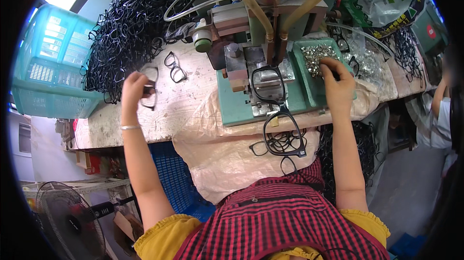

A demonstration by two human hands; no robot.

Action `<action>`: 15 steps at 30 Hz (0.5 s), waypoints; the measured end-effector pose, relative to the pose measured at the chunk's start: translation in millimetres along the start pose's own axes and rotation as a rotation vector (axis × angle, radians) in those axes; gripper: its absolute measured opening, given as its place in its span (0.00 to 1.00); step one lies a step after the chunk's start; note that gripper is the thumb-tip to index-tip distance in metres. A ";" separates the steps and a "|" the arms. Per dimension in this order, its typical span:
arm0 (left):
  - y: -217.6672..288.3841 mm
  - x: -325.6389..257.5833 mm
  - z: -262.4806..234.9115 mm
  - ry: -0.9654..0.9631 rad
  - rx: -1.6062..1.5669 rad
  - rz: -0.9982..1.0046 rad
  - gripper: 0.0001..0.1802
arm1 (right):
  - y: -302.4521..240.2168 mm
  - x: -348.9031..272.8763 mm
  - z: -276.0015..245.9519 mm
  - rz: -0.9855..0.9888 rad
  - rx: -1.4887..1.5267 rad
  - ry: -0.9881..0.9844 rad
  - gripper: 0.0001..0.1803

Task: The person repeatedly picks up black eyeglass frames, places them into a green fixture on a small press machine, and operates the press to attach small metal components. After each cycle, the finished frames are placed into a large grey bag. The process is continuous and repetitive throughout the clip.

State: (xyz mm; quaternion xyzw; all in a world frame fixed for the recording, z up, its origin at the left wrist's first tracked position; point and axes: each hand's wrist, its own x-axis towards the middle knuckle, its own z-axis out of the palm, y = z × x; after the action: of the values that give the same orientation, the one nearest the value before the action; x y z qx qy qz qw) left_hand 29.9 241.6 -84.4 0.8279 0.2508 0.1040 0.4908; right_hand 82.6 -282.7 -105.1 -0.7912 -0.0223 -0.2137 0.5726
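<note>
My left hand (135, 91) is closed around a black eyeglass frame (151, 87) on the worn wooden bench, next to a big heap of black frames (123, 33). My right hand (337, 84) reaches into a green tray (302, 74) and its fingertips pinch at a pile of small shiny metal parts (316, 56). Between the hands, another black frame (268, 85) sits clamped on the green press machine (261, 42). A finished frame (284, 134) hangs off the bench edge below it.
A turquoise plastic basket (50, 62) stands at the left. A loose frame (175, 67) lies on the bench. A beige sheet (222, 154) drapes into my lap with several frames. A fan (67, 221) is at lower left; another person's arm (439, 98) is at right.
</note>
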 end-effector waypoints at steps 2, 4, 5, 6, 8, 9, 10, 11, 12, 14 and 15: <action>-6.2 20.4 -23.4 0.084 0.282 -0.083 0.13 | 3.1 -6.4 -17.1 -0.002 -0.119 0.026 0.09; -63.7 46.9 -32.8 0.269 0.725 -0.036 0.17 | 16.9 -17.0 -32.8 -0.031 -0.190 0.056 0.09; -60.6 41.2 -9.4 0.393 0.768 0.025 0.20 | 15.4 -24.4 -41.9 -0.020 -0.216 0.086 0.09; -51.4 29.3 -0.1 0.386 0.787 -0.024 0.18 | 11.3 -31.8 -49.5 -0.011 -0.227 0.107 0.09; -55.8 13.8 25.1 0.258 0.855 -0.025 0.17 | 4.3 -36.4 -59.3 -0.015 -0.212 0.117 0.09; -54.7 2.9 38.0 0.216 0.863 -0.022 0.17 | -2.3 -38.0 -59.7 -0.031 -0.178 0.097 0.09; -51.3 -4.6 49.8 0.178 0.868 -0.015 0.17 | -15.3 -36.2 -56.8 -0.053 -0.145 0.082 0.09; -49.8 -11.0 58.1 0.146 0.767 0.052 0.17 | -32.6 -32.8 -51.5 -0.097 -0.096 -0.001 0.09; -42.9 -17.8 64.6 0.149 0.597 0.105 0.16 | -50.6 -27.2 -41.8 -0.129 -0.055 -0.068 0.09; -23.6 -31.4 81.8 0.149 0.242 0.205 0.15 | -73.1 -12.2 -18.0 -0.287 0.036 -0.171 0.09; -10.7 -41.2 90.9 0.059 0.050 0.203 0.14 | -80.3 -4.0 -3.9 -0.356 0.042 -0.204 0.09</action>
State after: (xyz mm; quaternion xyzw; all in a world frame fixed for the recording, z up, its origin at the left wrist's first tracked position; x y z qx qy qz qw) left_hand 29.5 155.4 -135.7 0.8577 0.1827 0.1712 0.4492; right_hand 55.2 -257.9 -33.6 -0.7801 -0.2239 -0.2299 0.5371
